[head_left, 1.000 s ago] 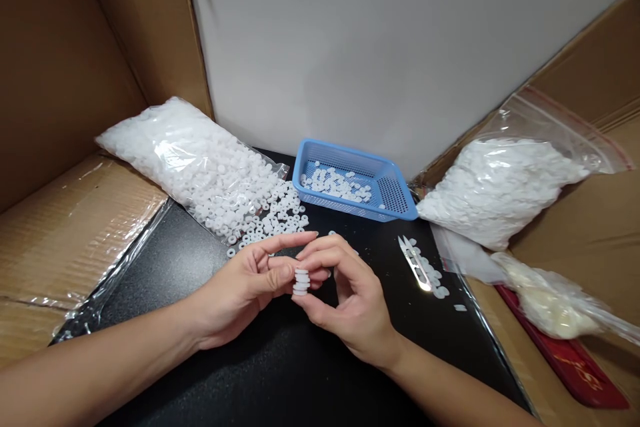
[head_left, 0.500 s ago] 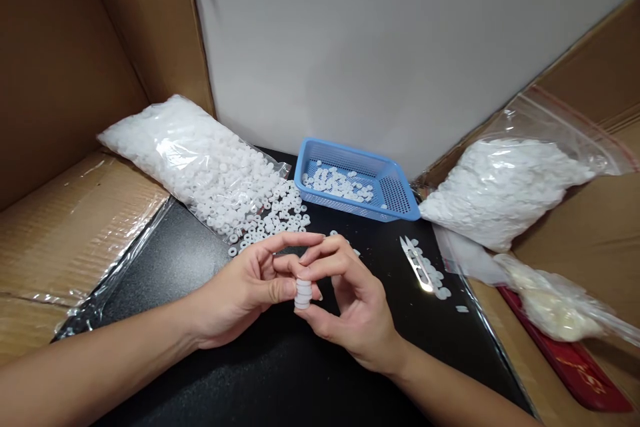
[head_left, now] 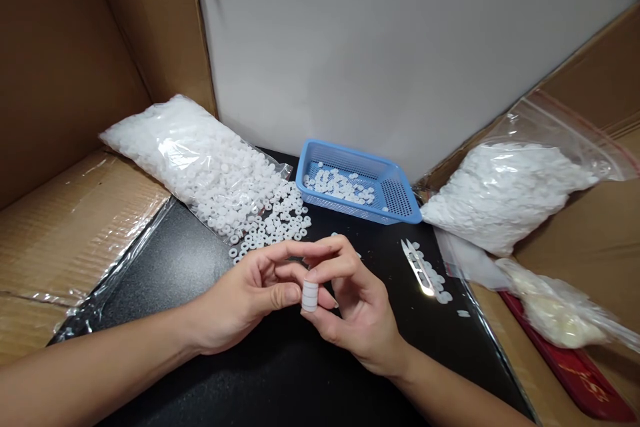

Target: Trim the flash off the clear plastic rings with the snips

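A short stack of small white plastic rings is pinched between both my hands above the black tabletop. My right hand presses it from top and bottom with forefinger and thumb. My left hand steadies its side with the thumb, the other fingers curled behind. Loose white rings spill from a clear bag just beyond my left hand.
A blue mesh basket with several white pieces sits at the back. Small thread snips lie by a few white discs on the right. Two more clear bags rest on cardboard at right, over a red item. Cardboard walls flank both sides.
The loosely gapped stack of rings has been squeezed into a tight, compact column between my fingers. Both hands have stayed in nearly the same place.
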`<act>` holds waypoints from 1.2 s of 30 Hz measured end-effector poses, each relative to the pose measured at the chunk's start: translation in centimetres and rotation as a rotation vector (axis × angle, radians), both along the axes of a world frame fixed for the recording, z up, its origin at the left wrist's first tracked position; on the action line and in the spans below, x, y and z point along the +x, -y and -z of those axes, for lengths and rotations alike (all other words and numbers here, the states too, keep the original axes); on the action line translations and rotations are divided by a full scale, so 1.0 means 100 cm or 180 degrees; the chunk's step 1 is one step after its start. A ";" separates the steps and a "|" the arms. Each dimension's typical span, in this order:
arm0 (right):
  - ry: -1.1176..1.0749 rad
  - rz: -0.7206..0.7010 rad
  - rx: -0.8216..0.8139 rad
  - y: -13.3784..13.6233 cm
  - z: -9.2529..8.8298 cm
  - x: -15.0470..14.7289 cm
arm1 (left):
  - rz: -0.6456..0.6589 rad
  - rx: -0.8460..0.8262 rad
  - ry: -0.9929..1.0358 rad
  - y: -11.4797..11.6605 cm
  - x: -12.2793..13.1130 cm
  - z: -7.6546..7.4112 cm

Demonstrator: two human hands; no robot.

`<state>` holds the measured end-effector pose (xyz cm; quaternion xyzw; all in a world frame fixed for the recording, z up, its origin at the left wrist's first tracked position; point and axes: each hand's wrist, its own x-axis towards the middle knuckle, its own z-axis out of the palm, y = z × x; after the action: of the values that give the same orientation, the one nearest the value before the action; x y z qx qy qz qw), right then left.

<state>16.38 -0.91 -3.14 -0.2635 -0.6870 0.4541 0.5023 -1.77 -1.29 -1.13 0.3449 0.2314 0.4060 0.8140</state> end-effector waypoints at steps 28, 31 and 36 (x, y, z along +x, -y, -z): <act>-0.0016 -0.0167 -0.0142 0.002 0.002 -0.002 | -0.0271 0.0098 -0.0160 -0.001 0.000 -0.002; -0.0017 -0.0172 -0.0179 0.003 0.001 -0.003 | -0.0329 0.0097 -0.0180 -0.001 0.000 -0.001; -0.0052 -0.0197 -0.0211 0.002 0.001 -0.004 | -0.0392 0.0151 -0.0229 -0.001 0.000 -0.001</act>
<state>15.99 -1.11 -3.27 -0.2549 -0.6753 0.4941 0.4846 -1.75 -1.17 -1.01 0.3637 0.2715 0.4480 0.7703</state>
